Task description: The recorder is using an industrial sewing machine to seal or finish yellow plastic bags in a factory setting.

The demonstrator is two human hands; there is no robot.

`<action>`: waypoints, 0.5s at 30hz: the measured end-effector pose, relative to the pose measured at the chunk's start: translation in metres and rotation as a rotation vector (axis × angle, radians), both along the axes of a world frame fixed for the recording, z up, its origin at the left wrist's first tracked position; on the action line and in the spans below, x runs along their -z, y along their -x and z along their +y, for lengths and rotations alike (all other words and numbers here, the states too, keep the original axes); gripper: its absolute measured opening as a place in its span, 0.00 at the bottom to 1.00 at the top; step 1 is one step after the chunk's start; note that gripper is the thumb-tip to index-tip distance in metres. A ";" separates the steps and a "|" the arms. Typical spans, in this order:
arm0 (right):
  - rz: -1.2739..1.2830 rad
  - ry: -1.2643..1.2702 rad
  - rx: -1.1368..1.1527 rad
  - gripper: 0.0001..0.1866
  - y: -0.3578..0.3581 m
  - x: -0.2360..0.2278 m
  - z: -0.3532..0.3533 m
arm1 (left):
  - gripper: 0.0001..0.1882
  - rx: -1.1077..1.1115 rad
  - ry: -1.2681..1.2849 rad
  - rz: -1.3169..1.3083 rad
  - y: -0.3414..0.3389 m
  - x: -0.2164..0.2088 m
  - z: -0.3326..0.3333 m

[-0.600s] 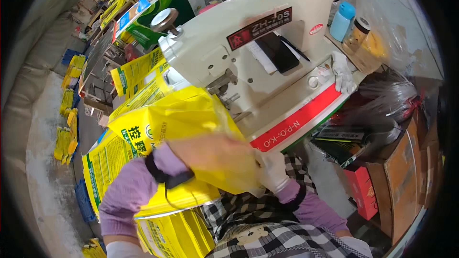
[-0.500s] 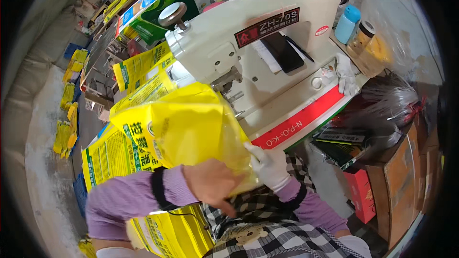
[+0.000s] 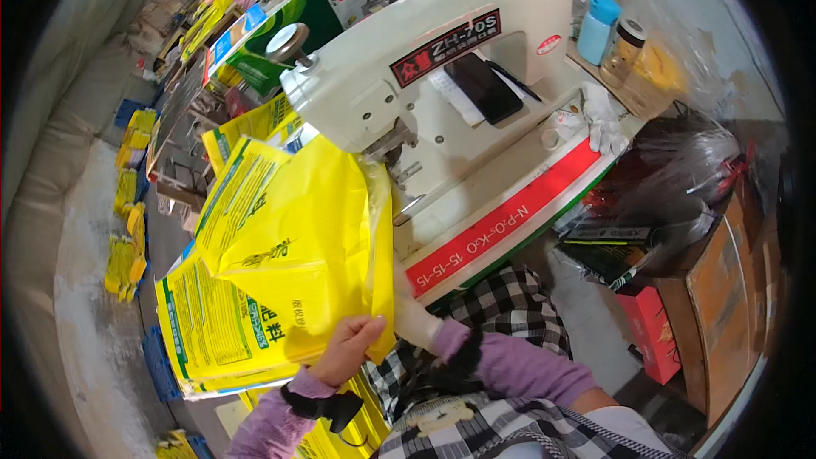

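A large yellow printed bag point(image 3: 289, 221) with a clear inner liner point(image 3: 379, 195) lies in front of the sewing machine point(image 3: 442, 59), its right edge folded into an upright strip. My bare left hand point(image 3: 344, 350) pinches that bag near its lower right corner, thumb on top and fingers curled. Beside the same edge is my right hand point(image 3: 415, 316) in a white glove; its fingers are hidden behind the bag and the machine bed's edge. The machine's needle area point(image 3: 399, 149) stands just right of the bag's upper end. Under this bag lie more yellow bags point(image 3: 208, 323).
On the machine bed are a black phone point(image 3: 483, 89), a pen point(image 3: 514, 81) and a white glove point(image 3: 602, 119). A blue bottle point(image 3: 599, 27) and a jar point(image 3: 625, 51) stand behind at right. A cardboard box point(image 3: 731, 306) and red box point(image 3: 648, 336) stand right of my knees.
My left hand has moved from across the bag to its lower right corner and now pinches it. The gloved hand has come left and lower. The bag's near side now lies flatter.
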State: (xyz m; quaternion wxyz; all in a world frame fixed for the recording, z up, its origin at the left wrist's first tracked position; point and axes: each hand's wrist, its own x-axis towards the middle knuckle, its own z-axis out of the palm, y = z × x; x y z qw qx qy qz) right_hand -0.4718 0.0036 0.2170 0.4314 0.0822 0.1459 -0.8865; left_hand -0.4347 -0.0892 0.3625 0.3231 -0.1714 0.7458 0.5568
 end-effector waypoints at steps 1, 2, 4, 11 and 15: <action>-0.010 0.000 0.008 0.26 0.001 -0.005 0.017 | 0.12 -0.170 -0.155 -0.050 0.004 -0.016 0.008; 0.100 -0.141 0.048 0.22 0.004 -0.016 0.035 | 0.15 -0.362 -0.308 -0.104 0.003 -0.023 0.011; 0.190 -0.343 0.201 0.19 0.022 -0.043 0.061 | 0.19 -0.342 -0.412 -0.194 0.018 -0.031 0.016; 0.771 -0.956 0.200 0.22 0.041 -0.048 0.072 | 0.10 0.464 0.097 0.055 0.086 -0.043 0.031; 0.766 -0.559 0.341 0.20 0.006 -0.051 0.071 | 0.05 1.042 0.469 1.122 0.130 -0.040 0.054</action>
